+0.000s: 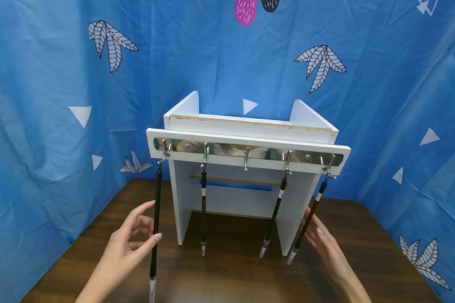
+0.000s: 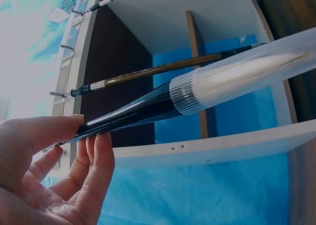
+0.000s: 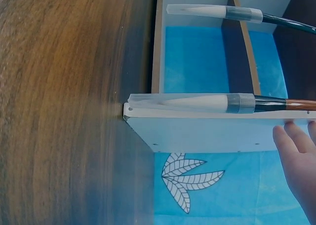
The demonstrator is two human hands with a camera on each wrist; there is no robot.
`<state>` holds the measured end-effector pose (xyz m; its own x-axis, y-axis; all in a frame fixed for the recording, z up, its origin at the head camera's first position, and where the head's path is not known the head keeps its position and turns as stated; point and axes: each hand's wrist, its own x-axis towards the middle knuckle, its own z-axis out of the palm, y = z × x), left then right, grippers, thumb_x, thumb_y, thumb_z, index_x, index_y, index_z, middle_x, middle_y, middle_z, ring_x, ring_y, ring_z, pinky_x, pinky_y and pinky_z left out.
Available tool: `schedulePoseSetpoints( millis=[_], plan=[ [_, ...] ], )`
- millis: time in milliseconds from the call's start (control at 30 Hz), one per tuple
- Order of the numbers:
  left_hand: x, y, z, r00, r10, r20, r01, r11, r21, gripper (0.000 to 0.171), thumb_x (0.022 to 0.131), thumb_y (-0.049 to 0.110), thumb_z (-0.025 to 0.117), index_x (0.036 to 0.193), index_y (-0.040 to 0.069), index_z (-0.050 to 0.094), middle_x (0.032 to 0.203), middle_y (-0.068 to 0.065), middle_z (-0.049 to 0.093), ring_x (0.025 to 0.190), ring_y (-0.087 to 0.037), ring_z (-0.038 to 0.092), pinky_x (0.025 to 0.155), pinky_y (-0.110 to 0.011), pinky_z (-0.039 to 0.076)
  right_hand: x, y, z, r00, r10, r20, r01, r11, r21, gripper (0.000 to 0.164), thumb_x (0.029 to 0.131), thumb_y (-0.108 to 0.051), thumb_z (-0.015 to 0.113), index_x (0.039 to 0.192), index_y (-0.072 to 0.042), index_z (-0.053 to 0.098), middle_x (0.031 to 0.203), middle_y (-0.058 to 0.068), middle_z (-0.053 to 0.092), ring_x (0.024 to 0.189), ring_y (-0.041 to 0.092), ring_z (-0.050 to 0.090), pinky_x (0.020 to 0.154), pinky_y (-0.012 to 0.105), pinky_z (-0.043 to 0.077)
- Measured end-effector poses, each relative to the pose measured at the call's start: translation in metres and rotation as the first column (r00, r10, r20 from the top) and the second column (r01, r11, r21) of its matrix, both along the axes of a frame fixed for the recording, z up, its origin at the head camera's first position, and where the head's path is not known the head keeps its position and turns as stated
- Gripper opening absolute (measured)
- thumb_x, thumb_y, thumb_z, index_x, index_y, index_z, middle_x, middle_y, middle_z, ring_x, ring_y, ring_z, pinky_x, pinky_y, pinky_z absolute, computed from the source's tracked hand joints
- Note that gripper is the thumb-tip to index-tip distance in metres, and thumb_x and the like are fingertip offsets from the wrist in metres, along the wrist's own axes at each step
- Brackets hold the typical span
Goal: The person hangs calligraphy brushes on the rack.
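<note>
Several calligraphy brushes with clear caps hang by loops from hooks on a white hook rack (image 1: 227,158). My left hand (image 1: 127,246) holds the thick black calligraphy brush (image 1: 156,210) on the leftmost hook, thumb and fingers on its handle. White bristles show through this brush's cap (image 2: 247,79) in the left wrist view. My right hand (image 1: 327,252) is beside the brown-handled calligraphy brush (image 1: 311,212) on the rightmost hook, fingers loosely extended by the stand's side panel. Whether those fingers touch the panel or brush, I cannot tell. Two more brushes (image 1: 203,206) (image 1: 276,210) hang between.
The rack runs across the front of a white wooden stand (image 1: 250,122) with upright side panels. Its middle hook (image 1: 246,158) carries no brush. Below lies a dark brown wooden table (image 1: 227,282). A blue patterned curtain (image 1: 227,63) surrounds the back and sides.
</note>
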<state>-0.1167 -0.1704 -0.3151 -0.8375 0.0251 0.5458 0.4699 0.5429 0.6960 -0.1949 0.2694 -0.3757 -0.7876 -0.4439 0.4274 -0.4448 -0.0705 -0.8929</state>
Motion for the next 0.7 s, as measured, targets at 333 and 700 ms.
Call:
schedulePoseSetpoints(
  millis=[333,700],
  plan=[
    [-0.002,-0.001,0.0003,1.0,-0.012,-0.003,0.012,1.0,0.001,0.07,0.075,-0.003,0.067,0.133,0.021,0.036,0.081,0.0,0.052,0.071,-0.008,0.055,0.052,-0.021,0.051,-0.0002,0.0001,0.0004,1.0,0.002,0.006,-0.002,1.0,0.009,0.045,0.098,-0.01,0.007,0.143,-0.007,-0.002,0.149,-0.003,0.004,0.127,0.0,0.025,0.096,0.013,0.03],
    [-0.0032,-0.0022,-0.001,1.0,-0.015,-0.017,0.015,1.0,0.001,0.07,0.075,-0.003,0.067,0.133,0.019,0.036,0.081,0.0,0.051,0.07,-0.008,0.055,0.052,-0.021,0.051,0.0004,-0.0008,0.0014,1.0,0.003,-0.016,-0.003,1.0,0.001,0.046,0.098,-0.008,0.008,0.143,-0.006,0.0,0.149,-0.003,0.006,0.127,0.001,0.026,0.096,0.013,0.03]
  ],
)
